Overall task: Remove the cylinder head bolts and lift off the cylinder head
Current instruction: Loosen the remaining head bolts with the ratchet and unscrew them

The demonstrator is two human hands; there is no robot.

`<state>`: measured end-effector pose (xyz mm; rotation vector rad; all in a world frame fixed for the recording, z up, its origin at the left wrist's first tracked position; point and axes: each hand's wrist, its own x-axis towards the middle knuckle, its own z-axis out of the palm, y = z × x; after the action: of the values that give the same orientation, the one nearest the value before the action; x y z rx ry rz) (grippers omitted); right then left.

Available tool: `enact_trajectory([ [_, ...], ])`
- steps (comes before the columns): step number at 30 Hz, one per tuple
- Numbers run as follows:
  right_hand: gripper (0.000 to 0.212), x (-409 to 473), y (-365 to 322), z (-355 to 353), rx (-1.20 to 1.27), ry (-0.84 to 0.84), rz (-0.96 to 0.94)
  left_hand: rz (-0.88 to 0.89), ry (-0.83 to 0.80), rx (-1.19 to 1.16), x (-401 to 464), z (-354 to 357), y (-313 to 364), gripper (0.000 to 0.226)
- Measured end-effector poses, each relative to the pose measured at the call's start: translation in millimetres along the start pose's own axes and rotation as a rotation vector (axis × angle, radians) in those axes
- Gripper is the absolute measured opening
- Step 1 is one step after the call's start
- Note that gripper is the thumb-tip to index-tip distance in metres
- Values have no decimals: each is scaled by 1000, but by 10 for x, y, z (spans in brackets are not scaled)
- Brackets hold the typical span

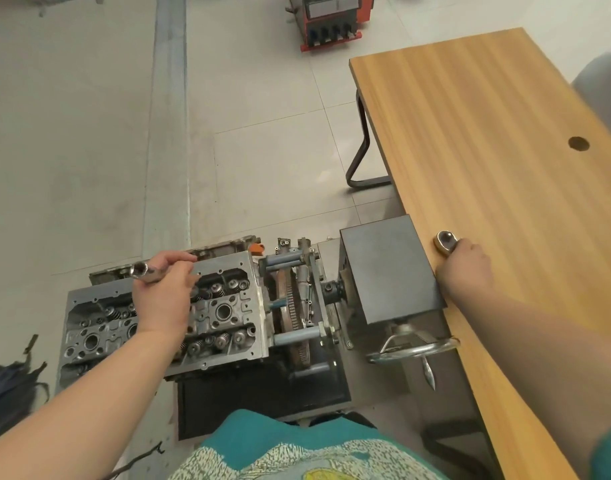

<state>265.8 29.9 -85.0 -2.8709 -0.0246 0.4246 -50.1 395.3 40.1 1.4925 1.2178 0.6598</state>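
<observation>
The cylinder head (165, 320) sits on the stand at seven o'clock. The left hand (162, 292) grips a socket (143, 270) over it; the right hand (465, 263) holds a ratchet (445, 241) on the table (505, 133) at three o'clock. Mated loosely, the socket may slip and round a bolt.

The cylinder head (165, 317) sits on the engine stand (297, 341), low in the middle. The left hand (163, 292) is over the cylinder head and holds a socket tool (146, 270). To the right of the cylinder head is the flywheel (290, 306), then a box (390, 268), with a hand wheel (413, 349) in front of the box. The table (505, 150) stands on the right. The right hand (465, 265) rests on the table edge and holds a small round thing (445, 241). A machine (328, 19) stands far behind on the floor (89, 133). A bag (9, 386) lies at the left
</observation>
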Motion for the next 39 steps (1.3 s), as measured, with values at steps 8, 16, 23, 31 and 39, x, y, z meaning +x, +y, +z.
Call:
enact_trajectory([
  [8, 32, 211, 100, 143, -48, -70, 74, 54, -32, -7, 25, -7, -33, 16],
  [16, 28, 204, 79, -28, 215, -97, 177, 41, -54, -5, 5, -4, -25, 18],
  [23, 57, -205, -701, -642, 689, -149, 213, 35, -145, 62, -18, -90, 18, 19],
  [31, 61, -1486, -1977, -1017, 789, -768, -61, 22, -360, 91, 29, -243, 63, 30],
  [39, 58, -2690, -3051, -1257, 637, -855, -306, 21, -519, 33, 116, -359, 130, 31],
])
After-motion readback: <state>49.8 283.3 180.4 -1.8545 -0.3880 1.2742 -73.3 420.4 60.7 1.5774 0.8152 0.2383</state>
